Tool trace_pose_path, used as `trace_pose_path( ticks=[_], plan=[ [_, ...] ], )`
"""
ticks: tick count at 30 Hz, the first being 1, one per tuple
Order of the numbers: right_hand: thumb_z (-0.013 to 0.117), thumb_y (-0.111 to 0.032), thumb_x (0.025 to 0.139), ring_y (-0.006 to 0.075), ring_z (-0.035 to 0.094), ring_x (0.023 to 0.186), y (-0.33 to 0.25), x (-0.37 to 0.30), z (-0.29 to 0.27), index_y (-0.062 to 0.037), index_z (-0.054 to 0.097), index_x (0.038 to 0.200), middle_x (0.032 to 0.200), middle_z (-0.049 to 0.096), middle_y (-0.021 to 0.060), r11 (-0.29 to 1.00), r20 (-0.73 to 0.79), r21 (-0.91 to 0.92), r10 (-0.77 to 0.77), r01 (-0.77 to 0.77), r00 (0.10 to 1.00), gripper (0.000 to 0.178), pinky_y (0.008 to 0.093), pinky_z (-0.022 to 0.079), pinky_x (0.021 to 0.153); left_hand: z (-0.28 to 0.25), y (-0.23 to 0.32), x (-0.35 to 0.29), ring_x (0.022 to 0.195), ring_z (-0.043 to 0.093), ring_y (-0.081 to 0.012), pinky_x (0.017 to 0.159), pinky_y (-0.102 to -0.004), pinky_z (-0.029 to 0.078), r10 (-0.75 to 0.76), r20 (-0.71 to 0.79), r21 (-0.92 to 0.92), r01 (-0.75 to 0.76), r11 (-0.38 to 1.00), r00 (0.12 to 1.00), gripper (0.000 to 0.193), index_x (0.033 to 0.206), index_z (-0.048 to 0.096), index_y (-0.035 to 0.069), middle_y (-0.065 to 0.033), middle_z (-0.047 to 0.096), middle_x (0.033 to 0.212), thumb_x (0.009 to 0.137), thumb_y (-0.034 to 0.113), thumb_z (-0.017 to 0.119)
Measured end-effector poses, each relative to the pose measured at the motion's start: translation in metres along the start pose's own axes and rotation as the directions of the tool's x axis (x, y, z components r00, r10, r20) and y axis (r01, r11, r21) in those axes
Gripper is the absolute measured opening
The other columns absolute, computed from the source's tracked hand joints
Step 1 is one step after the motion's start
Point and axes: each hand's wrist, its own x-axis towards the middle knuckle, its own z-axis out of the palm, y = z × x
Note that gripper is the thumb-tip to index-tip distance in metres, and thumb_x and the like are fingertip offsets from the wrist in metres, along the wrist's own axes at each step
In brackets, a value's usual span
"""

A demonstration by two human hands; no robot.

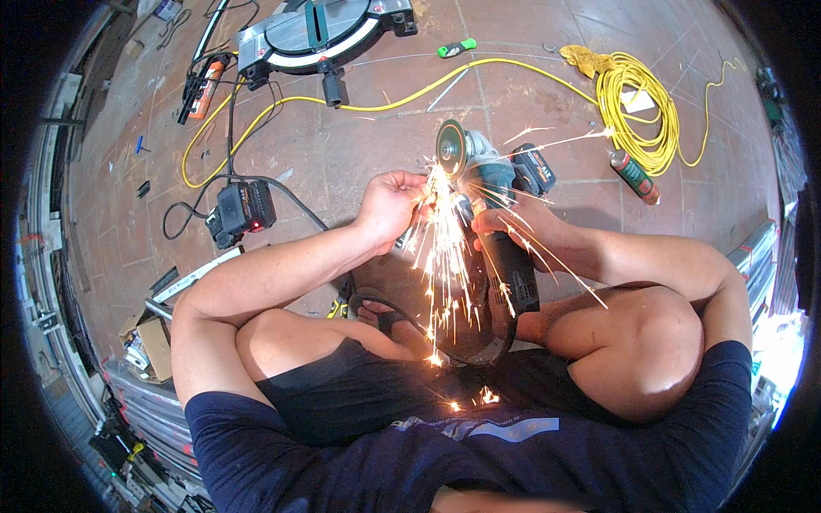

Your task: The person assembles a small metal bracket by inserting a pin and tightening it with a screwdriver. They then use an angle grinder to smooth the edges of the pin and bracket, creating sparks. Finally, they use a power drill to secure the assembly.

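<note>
My right hand is wrapped round an angle grinder with a blue-green head and a dark body, held in front of me between my bent knees. Its thin round disc faces left. Beside the disc, my left hand is closed in a pinch; glare hides the small piece at its fingertips. A bright spray of sparks falls from the disc's lower edge toward my lap, and a few streaks fly off to the right. Just right of the grinder head lies a black battery pack.
Ahead stands a mitre saw base. A yellow hose crosses the tiles to a coil beside a spray can. A green-handled tool lies beyond. At left sit a black battery device and an orange tube.
</note>
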Motion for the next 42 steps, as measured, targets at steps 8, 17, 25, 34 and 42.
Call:
trace_pose_path(
  ticks=[8,17,25,34,42],
  plan=[
    [0.082,-0.014,0.091,0.0222,0.072,0.071,0.002,0.001,0.004,-0.0024,0.072,0.107,0.088,0.074,0.0107,0.995,-0.023,0.089,-0.050,0.052,0.998,0.022,0.0429,0.059,0.065,0.002,-0.003,0.001,0.074,0.075,-0.0170,0.066,-0.0299,0.064,-0.003,-0.025,-0.028,0.003,1.000,1.000,0.017,0.123,0.070,-0.008,-0.0149,0.079,0.099,0.111,0.005,0.069],
    [0.082,-0.015,0.092,0.0223,0.074,0.072,-0.013,-0.010,0.005,-0.0002,0.072,0.109,0.090,0.075,0.0119,0.999,-0.162,-0.027,-0.024,0.020,0.987,0.024,0.0414,0.061,0.067,-0.005,0.002,-0.005,0.066,0.067,-0.0108,0.061,-0.0283,0.059,-0.032,0.039,-0.037,0.033,0.999,0.999,0.014,0.118,0.070,-0.001,-0.0047,0.075,0.091,0.116,0.012,0.064],
    [0.083,-0.016,0.093,0.0230,0.073,0.069,-0.005,-0.005,0.003,0.0011,0.074,0.105,0.087,0.075,0.0120,1.000,-0.147,0.013,0.000,0.002,0.989,0.023,0.0416,0.060,0.064,0.000,0.001,-0.002,0.068,0.068,-0.0112,0.063,-0.0282,0.059,-0.015,0.017,-0.038,0.016,0.999,1.000,0.012,0.118,0.069,-0.001,-0.0054,0.075,0.093,0.115,0.010,0.065],
    [0.083,-0.017,0.092,0.0226,0.073,0.069,-0.007,-0.004,0.008,-0.0009,0.073,0.105,0.086,0.074,0.0110,1.000,-0.096,0.021,-0.005,0.007,0.995,0.023,0.0421,0.060,0.063,-0.001,-0.002,0.001,0.072,0.072,-0.0144,0.067,-0.0291,0.062,-0.026,0.025,-0.036,0.027,0.999,0.999,0.015,0.122,0.069,-0.003,-0.0086,0.077,0.096,0.114,0.008,0.065],
    [0.079,-0.016,0.095,0.0218,0.077,0.082,-0.007,0.000,0.008,-0.0043,0.071,0.116,0.096,0.076,0.0100,0.999,-0.037,0.028,0.028,-0.027,0.999,0.025,0.0419,0.065,0.076,0.001,-0.006,0.005,0.075,0.072,-0.0160,0.067,-0.0305,0.061,-0.005,0.039,-0.079,0.008,0.997,0.999,0.017,0.120,0.071,-0.007,-0.0115,0.078,0.097,0.113,0.008,0.067]
  ],
)
